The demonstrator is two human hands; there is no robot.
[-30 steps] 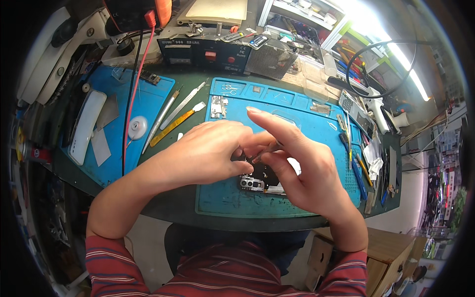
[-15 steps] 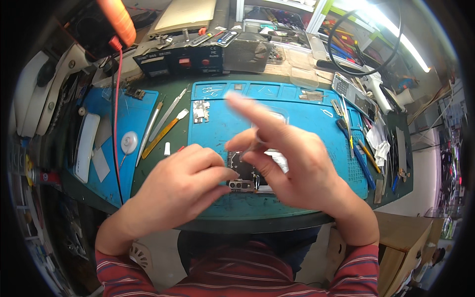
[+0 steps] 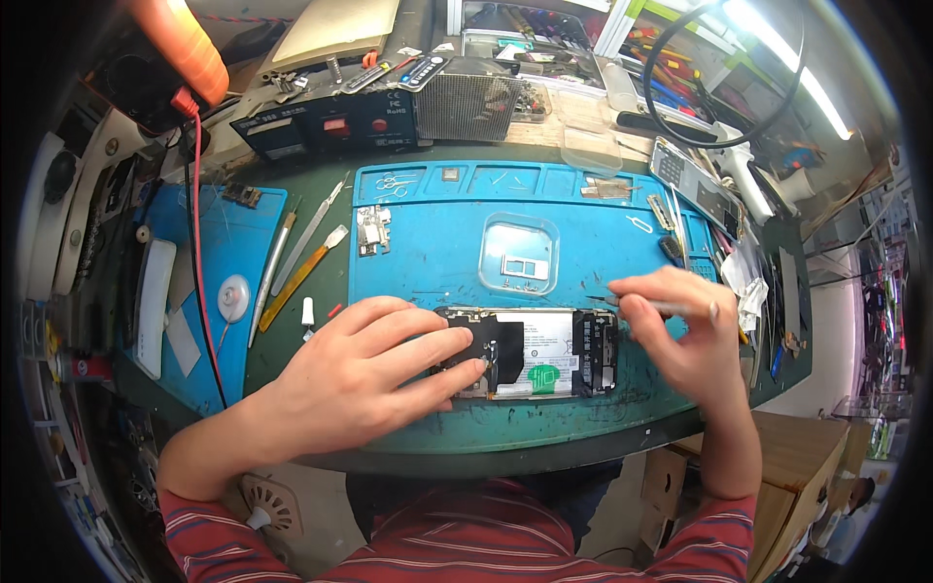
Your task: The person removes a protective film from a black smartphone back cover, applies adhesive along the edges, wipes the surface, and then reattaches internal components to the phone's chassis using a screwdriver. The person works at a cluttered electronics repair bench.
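Note:
A phone with its back off (image 3: pixel 535 355) lies lengthwise on the blue mat, its white battery with a green sticker exposed. My left hand (image 3: pixel 374 379) grips the phone's left end, with fingertips resting across the black inner part; its thumb is mostly hidden. Just past the phone's right end, my right hand (image 3: pixel 685 325) pinches slim tweezers (image 3: pixel 604 299) whose dark points face left, close above the phone's upper right corner. Beyond the phone sits a clear square dish (image 3: pixel 520 231) with a card tray (image 3: pixel 526 266) and several tiny screws in it.
A circuit board (image 3: pixel 373 230) lies on the mat's left part. Left of it are a yellow-handled brush (image 3: pixel 296 282) and a metal pick tool. A red cable (image 3: pixel 197 253) hangs over a second mat. Screwdrivers and crumpled tissue (image 3: pixel 746 277) crowd the right side. A power unit (image 3: pixel 335 126) stands behind.
My right hand has swung right, off the middle of the phone, uncovering the battery and the dish. My left hand's fingers have come down over the phone's left end. The view has shifted slightly.

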